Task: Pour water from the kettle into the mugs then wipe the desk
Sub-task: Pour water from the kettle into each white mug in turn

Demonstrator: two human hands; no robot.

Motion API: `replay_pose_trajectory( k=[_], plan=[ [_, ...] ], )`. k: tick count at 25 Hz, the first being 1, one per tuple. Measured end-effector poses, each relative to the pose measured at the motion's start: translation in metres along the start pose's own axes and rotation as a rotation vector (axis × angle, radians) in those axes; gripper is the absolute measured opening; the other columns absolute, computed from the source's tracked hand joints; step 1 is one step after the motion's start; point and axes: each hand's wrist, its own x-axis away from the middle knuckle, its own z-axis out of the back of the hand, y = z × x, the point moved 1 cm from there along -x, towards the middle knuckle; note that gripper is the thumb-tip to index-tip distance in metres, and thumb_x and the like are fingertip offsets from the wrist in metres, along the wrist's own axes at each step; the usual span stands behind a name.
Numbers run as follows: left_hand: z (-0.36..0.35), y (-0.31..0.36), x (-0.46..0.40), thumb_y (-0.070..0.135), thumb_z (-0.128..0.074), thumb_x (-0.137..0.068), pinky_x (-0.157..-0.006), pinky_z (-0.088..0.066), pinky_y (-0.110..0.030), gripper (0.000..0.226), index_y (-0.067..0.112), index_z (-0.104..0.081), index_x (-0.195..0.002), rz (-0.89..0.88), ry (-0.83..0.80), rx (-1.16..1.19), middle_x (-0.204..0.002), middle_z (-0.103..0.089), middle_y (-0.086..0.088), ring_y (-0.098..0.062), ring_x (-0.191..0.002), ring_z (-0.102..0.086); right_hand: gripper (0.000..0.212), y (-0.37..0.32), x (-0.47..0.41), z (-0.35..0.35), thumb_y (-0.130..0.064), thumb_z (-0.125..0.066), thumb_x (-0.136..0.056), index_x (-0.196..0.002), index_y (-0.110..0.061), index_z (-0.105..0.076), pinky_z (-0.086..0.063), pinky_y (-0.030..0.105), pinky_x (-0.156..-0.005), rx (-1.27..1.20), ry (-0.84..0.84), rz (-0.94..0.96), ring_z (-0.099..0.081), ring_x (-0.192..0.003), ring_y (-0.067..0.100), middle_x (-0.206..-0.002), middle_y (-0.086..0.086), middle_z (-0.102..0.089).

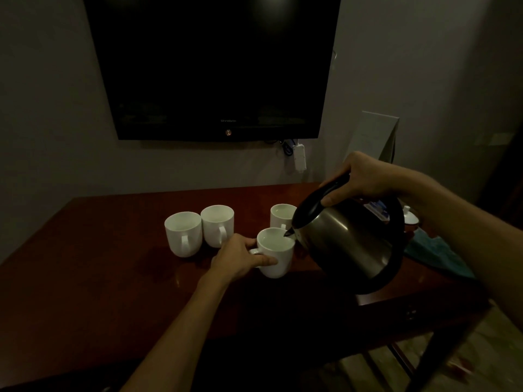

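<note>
Standing at the left of the dark wooden worktop (99, 264), two white mugs (184, 233) are seen side by side and touching, their handles turned toward the camera. Just right of them, the left hand (240, 257) is curled round the handle of a third white mug (276, 251), thumb laid along its side, the grip closed on it while it sits on the worktop. Behind that mug a fourth mug (281, 215) is partly hidden by the steel kettle (348, 241). The kettle is held tilted, its spout just over the rim of the gripped mug, in which water is seen. Its black handle is clasped from above by the right hand (365, 179), the grip closed round it. At the far right a teal cloth (435, 254) lies on the worktop, beyond the kettle. A dark television (212, 66) is mounted on the wall above.
</note>
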Motion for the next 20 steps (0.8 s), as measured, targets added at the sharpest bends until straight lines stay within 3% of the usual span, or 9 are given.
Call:
replay_pose_trajectory(
  k=[3,15,18,20],
  plan=[
    [0.000,-0.001,-0.001,0.037,-0.086,-0.071,-0.094,-0.055,-0.046,0.039,0.023,-0.074,-0.105,0.004,0.003,-0.012,-0.103,-0.075,0.007,-0.010,-0.100,-0.069,0.016,0.000,0.001,0.000,-0.024,-0.077,-0.080,-0.096,-0.018,-0.075,-0.045,0.012,-0.051,0.002,0.001,-0.007,-0.062,-0.057,-0.006,-0.062,-0.019,-0.069],
    [0.000,-0.003,-0.002,0.038,-0.087,-0.070,-0.093,-0.056,-0.045,0.040,0.024,-0.074,-0.106,0.008,-0.003,-0.012,-0.104,-0.076,0.008,-0.008,-0.100,-0.069,0.004,0.002,0.002,0.000,-0.018,-0.076,-0.082,-0.083,-0.021,-0.073,-0.042,0.007,-0.045,-0.017,-0.005,0.002,-0.059,-0.049,-0.006,-0.055,-0.019,-0.066],
    [-0.001,-0.002,-0.001,0.038,-0.086,-0.071,-0.092,-0.056,-0.045,0.037,0.027,-0.073,-0.104,0.014,0.010,-0.027,-0.103,-0.075,0.009,-0.008,-0.098,-0.069,0.005,0.008,0.007,-0.002,-0.021,-0.076,-0.081,-0.081,-0.025,-0.073,-0.046,0.010,-0.050,-0.029,0.021,0.009,-0.063,-0.057,-0.001,-0.065,-0.010,-0.070],
    [-0.002,-0.002,0.001,0.040,-0.086,-0.071,-0.091,-0.056,-0.045,0.036,0.030,-0.073,-0.102,0.016,0.029,-0.031,-0.102,-0.075,0.009,-0.008,-0.098,-0.068,0.013,0.017,0.014,-0.006,-0.026,-0.077,-0.079,-0.092,-0.026,-0.076,-0.050,0.016,-0.059,-0.060,0.070,0.016,-0.067,-0.069,0.007,-0.078,-0.003,-0.073]
  ],
)
